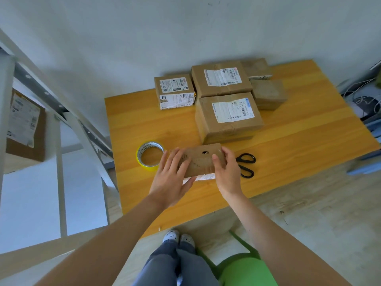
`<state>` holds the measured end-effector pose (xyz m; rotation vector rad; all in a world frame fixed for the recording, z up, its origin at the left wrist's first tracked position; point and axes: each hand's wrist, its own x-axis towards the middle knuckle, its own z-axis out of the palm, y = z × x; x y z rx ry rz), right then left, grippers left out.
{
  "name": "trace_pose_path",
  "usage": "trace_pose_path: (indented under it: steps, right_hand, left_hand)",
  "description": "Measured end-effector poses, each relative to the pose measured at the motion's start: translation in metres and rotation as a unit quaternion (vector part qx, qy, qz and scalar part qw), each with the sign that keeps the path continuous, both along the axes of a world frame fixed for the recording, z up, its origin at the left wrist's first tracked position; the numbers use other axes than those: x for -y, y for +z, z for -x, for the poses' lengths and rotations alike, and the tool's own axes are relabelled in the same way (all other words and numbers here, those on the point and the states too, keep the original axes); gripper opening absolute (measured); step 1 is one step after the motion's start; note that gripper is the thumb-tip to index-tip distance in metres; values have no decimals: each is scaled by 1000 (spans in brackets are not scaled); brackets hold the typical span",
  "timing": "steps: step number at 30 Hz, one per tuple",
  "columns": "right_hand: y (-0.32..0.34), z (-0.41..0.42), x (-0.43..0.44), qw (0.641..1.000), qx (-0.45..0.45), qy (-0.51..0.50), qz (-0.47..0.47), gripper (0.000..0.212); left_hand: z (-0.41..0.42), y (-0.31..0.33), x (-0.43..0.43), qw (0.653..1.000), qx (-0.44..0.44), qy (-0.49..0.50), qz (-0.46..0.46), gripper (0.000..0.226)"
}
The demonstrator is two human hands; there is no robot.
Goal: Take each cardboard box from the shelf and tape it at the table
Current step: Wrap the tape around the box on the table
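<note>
A small brown cardboard box (201, 159) with a dark hole in its top lies near the front of the wooden table (288, 141). My left hand (172, 178) rests flat on its left end with straight fingers. My right hand (225, 172) grips its right end, thumb on top and fingers round the side. A roll of yellow tape (150, 156) lies just left of the box. Black scissors (245, 164) lie just right of it, partly behind my right hand. One more labelled box (25, 124) stands on the metal shelf (61, 112) at the left.
Several labelled and plain cardboard boxes (226, 112) are grouped at the back of the table against the white wall. A green stool (245, 269) stands by my legs. Cables and blue items (367, 104) lie right of the table.
</note>
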<state>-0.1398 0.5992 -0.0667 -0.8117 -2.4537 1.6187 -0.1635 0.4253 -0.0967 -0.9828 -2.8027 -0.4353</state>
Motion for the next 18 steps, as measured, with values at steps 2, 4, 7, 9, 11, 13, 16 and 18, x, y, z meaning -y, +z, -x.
trace_pose_path:
  steps: [2, 4, 7, 9, 11, 13, 16, 18]
  right_hand:
    - [2, 0, 3, 1000, 1, 7, -6, 45]
    - [1, 0, 4, 1000, 8, 10, -6, 46]
    - [-4, 0, 1, 1000, 14, 22, -10, 48]
    - [-6, 0, -1, 999, 12, 28, -20, 48]
    - [-6, -2, 0, 999, 7, 37, -28, 47]
    - [-6, -2, 1, 998, 3, 49, -26, 48]
    - [-6, -3, -1, 994, -4, 71, -86, 50]
    - [-5, -3, -5, 985, -30, 87, -143, 51]
  left_hand:
    - [-6, -7, 4, 1000, 17, -2, 0, 53]
    - [-7, -12, 5, 999, 18, -2, 26, 54]
    - [-7, -14, 3, 998, 15, -6, 61, 54]
    - [-6, -15, 3, 997, 27, -2, 75, 54]
    - [-7, -12, 3, 996, 45, 3, 81, 54]
    - [-10, -8, 3, 997, 59, -1, 58, 55]
    - [-16, 5, 9, 993, 108, 29, -41, 56]
    - [-18, 11, 16, 976, 140, 99, -133, 52]
